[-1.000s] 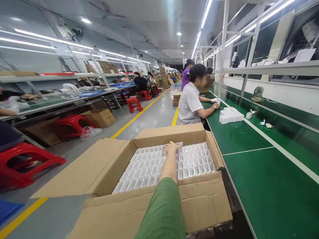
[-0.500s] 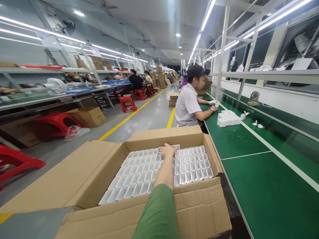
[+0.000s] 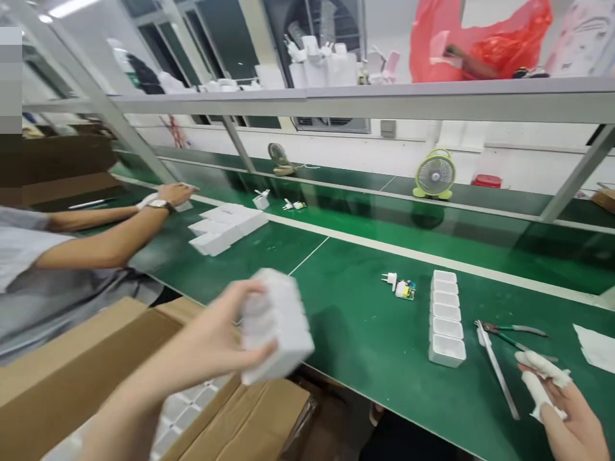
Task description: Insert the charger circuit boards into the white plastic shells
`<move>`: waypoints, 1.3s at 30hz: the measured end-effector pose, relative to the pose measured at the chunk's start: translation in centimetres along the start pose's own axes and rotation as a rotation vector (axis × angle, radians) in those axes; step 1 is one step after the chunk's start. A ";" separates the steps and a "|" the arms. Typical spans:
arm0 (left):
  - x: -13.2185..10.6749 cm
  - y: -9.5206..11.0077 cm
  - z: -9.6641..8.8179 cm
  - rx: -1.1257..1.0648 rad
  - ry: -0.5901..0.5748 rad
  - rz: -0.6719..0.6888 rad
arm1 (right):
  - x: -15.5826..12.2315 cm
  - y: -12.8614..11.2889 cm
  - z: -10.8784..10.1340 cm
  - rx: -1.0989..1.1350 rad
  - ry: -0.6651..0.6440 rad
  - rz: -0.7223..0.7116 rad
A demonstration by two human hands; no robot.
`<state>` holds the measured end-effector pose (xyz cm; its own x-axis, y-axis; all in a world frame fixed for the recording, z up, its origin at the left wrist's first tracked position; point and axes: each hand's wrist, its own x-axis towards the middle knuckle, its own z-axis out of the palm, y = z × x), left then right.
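Observation:
My left hand (image 3: pixel 225 336) grips a short row of white plastic cases (image 3: pixel 283 323) between thumb and fingers, above the near edge of the green worktable (image 3: pixel 355 320). The cases are blurred by motion. My right hand (image 3: pixel 557 390), with white wraps on its fingers, is at the right with thumb and fingers apart and nothing visible between them. Beside it lie green-handled pliers (image 3: pixel 516 330) and a thin white strip (image 3: pixel 500 371). A row of open-topped white cases (image 3: pixel 446 320) stands left of these. Farther left lies a plug with a small circuit board (image 3: pixel 401 286).
A cardboard box (image 3: pixel 120 358) of white cases sits at the lower left. A co-worker's arm (image 3: pixel 110 240) reaches over the table near grouped white cases (image 3: pixel 228 227). A green fan (image 3: pixel 435 176) stands at the back, beneath a shelf (image 3: pixel 384 96).
The view has swung right, from box to worktable. My left hand has come out of the box and now holds a row of white cases. My right hand has come into view.

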<state>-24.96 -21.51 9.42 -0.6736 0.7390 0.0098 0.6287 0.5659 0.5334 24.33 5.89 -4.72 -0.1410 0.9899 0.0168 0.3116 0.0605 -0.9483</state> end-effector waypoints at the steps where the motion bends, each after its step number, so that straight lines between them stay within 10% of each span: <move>1: 0.8 3.8 1.9 0.015 -0.141 0.142 | 0.1 0.0 0.1 0.030 -0.010 0.018; 5: 4.0 16.4 8.1 0.100 -0.487 0.615 | 0.1 -0.7 0.7 0.150 -0.025 0.003; 9: 6.5 21.9 12.0 0.218 -0.571 0.835 | -0.2 -1.5 0.9 0.184 -0.048 -0.009; 39: 16.6 27.6 19.5 0.339 -0.733 0.854 | -0.5 -0.3 0.5 0.134 -0.190 0.045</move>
<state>-11.19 13.47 7.79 0.3317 0.8967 -0.2929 0.9138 -0.2284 0.3358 23.87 5.34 -4.62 -0.3078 0.9485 -0.0746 0.1959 -0.0135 -0.9805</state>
